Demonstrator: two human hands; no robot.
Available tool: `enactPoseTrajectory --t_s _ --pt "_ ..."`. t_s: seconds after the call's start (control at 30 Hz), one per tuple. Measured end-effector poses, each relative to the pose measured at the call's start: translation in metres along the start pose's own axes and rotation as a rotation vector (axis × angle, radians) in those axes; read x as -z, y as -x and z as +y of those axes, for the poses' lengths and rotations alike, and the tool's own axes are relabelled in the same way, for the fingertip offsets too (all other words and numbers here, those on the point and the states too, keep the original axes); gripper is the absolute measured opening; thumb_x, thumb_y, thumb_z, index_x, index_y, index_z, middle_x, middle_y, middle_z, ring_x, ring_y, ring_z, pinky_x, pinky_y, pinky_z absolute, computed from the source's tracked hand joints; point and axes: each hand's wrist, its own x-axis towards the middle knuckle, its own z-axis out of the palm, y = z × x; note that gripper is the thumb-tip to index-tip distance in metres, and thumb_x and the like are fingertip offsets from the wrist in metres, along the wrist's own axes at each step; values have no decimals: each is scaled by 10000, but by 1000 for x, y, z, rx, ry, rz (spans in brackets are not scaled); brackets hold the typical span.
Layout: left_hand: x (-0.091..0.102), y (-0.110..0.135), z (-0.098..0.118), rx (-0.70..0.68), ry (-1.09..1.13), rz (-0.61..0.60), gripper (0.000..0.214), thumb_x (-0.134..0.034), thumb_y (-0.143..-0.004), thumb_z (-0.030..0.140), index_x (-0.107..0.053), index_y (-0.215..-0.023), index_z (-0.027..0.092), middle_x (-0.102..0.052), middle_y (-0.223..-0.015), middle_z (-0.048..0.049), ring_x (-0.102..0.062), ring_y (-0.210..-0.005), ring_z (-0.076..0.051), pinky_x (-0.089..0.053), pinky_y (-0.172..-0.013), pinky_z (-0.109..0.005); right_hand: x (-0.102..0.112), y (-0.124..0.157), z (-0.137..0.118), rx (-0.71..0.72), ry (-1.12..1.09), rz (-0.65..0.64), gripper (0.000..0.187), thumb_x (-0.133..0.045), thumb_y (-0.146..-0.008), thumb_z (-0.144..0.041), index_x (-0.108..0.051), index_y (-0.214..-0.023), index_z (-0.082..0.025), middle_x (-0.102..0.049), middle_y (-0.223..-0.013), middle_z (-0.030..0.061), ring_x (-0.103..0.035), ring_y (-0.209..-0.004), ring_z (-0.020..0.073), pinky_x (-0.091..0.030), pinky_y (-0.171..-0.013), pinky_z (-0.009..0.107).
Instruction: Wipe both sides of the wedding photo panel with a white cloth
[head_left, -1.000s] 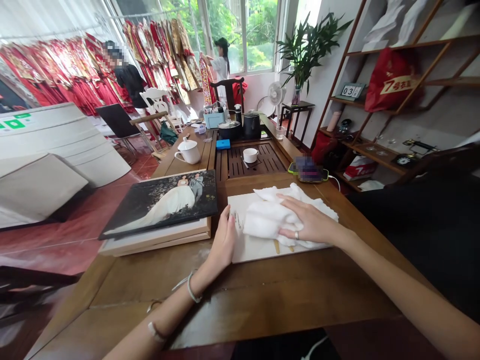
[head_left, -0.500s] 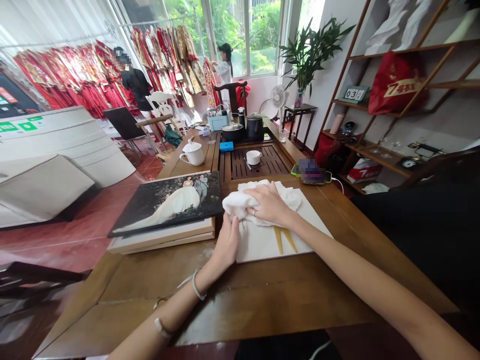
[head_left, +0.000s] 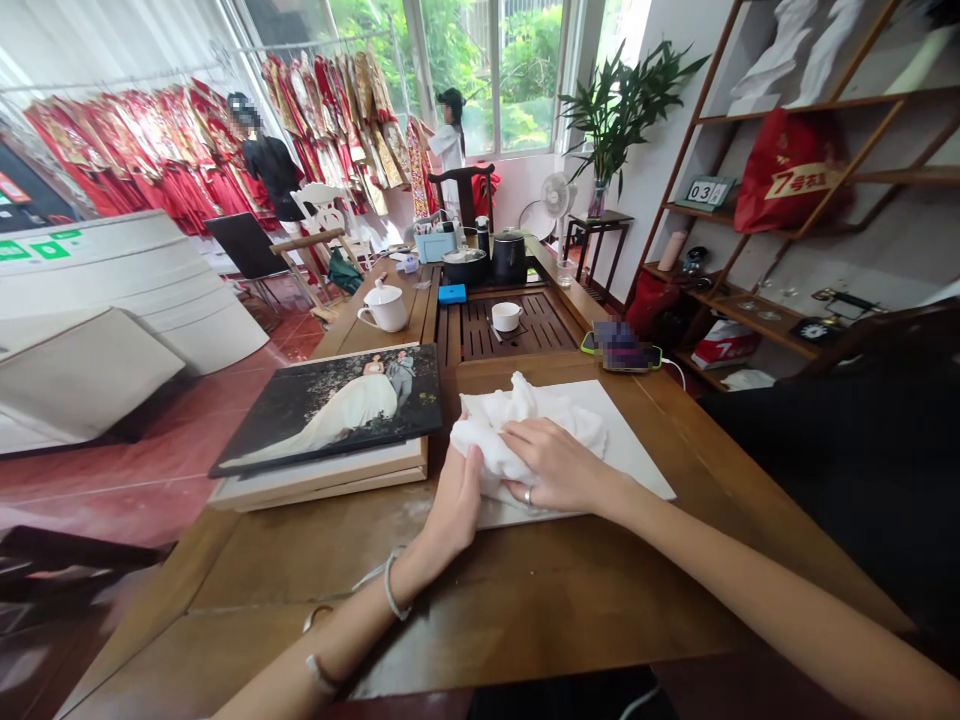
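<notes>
A bunched white cloth (head_left: 566,415) lies on a flat white board (head_left: 637,440) on the wooden table. My right hand (head_left: 559,465), with a ring on one finger, is closed over the front of the cloth and presses it down. At the board's left edge is my left hand (head_left: 457,500), its thumb in front of the cloth and its other fingers mostly hidden behind the folds. The cloth appears to be caught between them. To the left, a dark wedding photo panel (head_left: 337,410) rests on a stack of pale-edged panels (head_left: 322,485).
Beyond the board are a slatted tea tray (head_left: 525,340) with a white cup (head_left: 506,317), a lidded white mug (head_left: 384,308) and a phone (head_left: 622,345) on a cable. Shelves (head_left: 780,310) stand at the right. Two people are near the garment racks at the back.
The cloth and my right hand have shifted toward me on the board, covering the yellow shapes that showed near its front edge. My left hand stays at the left edge.
</notes>
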Motion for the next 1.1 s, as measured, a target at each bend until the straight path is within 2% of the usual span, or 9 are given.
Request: enactPoseTrajectory --t_s 0.1,0.27,0.43,0.57,0.73,0.83,0.9,1.0,1.1 --pt "1 0 4 -15 -19 14 625 -243 -937 574 -346 -1403 171 -301 -1541 -116 -199 -1451 -219 -125 -1194 -374 -1 -8 4 -48 45 -2 300 -597 -759 -222 -574 -1047 -142 -627 -987 98 -572 -895 249 -402 -749 343" --pt "2 -2 7 -35 -42 18 576 -264 -957 508 -317 -1411 157 -291 -1540 -131 -217 -1444 -222 -121 -1193 -393 -4 -38 21 -190 81 14 389 -585 -791 -235 -545 -1171 -162 -623 -1095 97 -569 -979 254 -392 -805 344" --pt "0 -2 0 23 -27 44 688 -293 -934 550 -159 -1479 152 -150 -1587 -140 -143 -1463 -233 -93 -1198 -420 -8 -63 34 -323 153 14 408 -552 -820 -250 -529 -1216 -156 -612 -1132 124 -574 -1005 288 -407 -812 379" --pt "-1 -2 -3 29 7 43 701 -278 -939 548 -83 -1499 175 -91 -1601 -121 -105 -1471 -216 -69 -1201 -419 -9 -67 31 -326 169 9 393 -544 -821 -248 -535 -1202 -151 -613 -1114 131 -581 -974 301 -411 -796 390" --pt "1 5 -2 -72 -150 20 699 -285 -958 492 1 -1506 164 20 -1607 -113 14 -1476 -211 -36 -1201 -427 -2 -49 12 -199 147 -43 299 -553 -812 -234 -556 -1096 -143 -618 -1031 110 -576 -922 266 -403 -756 353" --pt "2 10 -1 -173 -242 -14 683 -306 -965 451 8 -1507 177 16 -1607 -113 17 -1476 -226 -39 -1197 -453 2 -28 -3 -136 139 -73 232 -567 -804 -246 -568 -1004 -129 -615 -964 110 -569 -865 255 -404 -739 358" --pt "4 12 1 -248 -244 -14 652 -308 -965 448 -52 -1508 193 -60 -1605 -113 -50 -1475 -240 -71 -1194 -458 3 -13 -12 -95 122 -66 206 -574 -793 -240 -572 -964 -124 -614 -949 109 -565 -855 253 -413 -750 370" --pt "4 12 3 -311 -139 3 583 -270 -966 474 -213 -1479 203 -255 -1559 -115 -224 -1438 -246 -148 -1180 -453 4 12 -20 -34 76 -41 217 -590 -765 -201 -577 -967 -122 -621 -985 120 -565 -907 262 -429 -785 388" --pt "3 8 3 -216 25 26 541 -214 -970 488 -366 -1403 200 -415 -1470 -111 -366 -1365 -234 -233 -1149 -437 6 33 -22 22 29 9 323 -615 -729 -175 -574 -1044 -118 -626 -1066 137 -567 -977 285 -445 -810 415"
